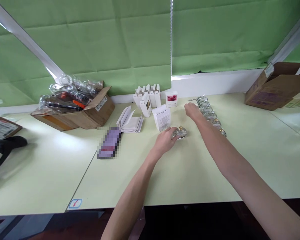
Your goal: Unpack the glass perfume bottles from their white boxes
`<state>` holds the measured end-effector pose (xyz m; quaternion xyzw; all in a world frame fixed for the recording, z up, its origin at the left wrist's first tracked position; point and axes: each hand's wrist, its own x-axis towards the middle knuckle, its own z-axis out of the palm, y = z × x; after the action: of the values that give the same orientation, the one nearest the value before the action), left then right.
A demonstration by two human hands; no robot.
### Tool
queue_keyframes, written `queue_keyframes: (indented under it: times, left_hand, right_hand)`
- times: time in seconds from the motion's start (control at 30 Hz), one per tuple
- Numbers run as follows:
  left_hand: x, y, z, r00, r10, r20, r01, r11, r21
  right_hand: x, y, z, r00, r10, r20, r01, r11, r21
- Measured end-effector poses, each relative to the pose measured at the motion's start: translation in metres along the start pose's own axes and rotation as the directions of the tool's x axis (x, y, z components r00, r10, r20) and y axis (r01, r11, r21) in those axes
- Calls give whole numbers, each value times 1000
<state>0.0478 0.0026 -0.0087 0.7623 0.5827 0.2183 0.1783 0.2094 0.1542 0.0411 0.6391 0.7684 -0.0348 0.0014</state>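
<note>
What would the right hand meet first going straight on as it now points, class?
The right hand would probably meet the small white box with a red picture first, though depth is hard to judge.

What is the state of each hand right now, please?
Left hand: closed on a perfume bottle.
Right hand: open and empty, beside a row of bottles.

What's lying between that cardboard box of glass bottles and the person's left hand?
A folded white card lies there on the table, between the cardboard box and the left hand, in the head view.
</note>
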Motion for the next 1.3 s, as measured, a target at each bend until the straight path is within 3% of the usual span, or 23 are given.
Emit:
queue_keyframes:
  times: [0.13,0.27,0.4,0.6,0.83,1.1,1.3]
  left_hand:
    - [0,1,0,1000,-7,2,7,1000,-4]
    - [0,2,1,1000,1,-17,-1,1000,-9]
    - [0,2,1,1000,2,-14,-2,1000,3]
    - [0,-1,2,1000,1,-9,-1,1000,11]
    - [1,0,1,1000,4,-12,-4,1000,5]
    - [2,1,1,1000,-14,-8,13,998,-68]
    - [2,2,-1,1000,0,-12,-1,998,-65]
  right_hand:
    - [-33,-19,-32,996,-56,-69,60,996,60]
    - [-94,-30,-62,961,-226,-159,255,947,195]
    - [-133,-32,-71,946,-313,-83,324,926,196]
    - [-129,-33,-61,942,-334,-30,335,939,74]
    - [-122,-36,-46,942,-332,51,330,943,50]
    - [-125,-43,-33,953,-304,13,304,952,-27]
    - [-124,-27,-29,940,-337,52,333,940,74]
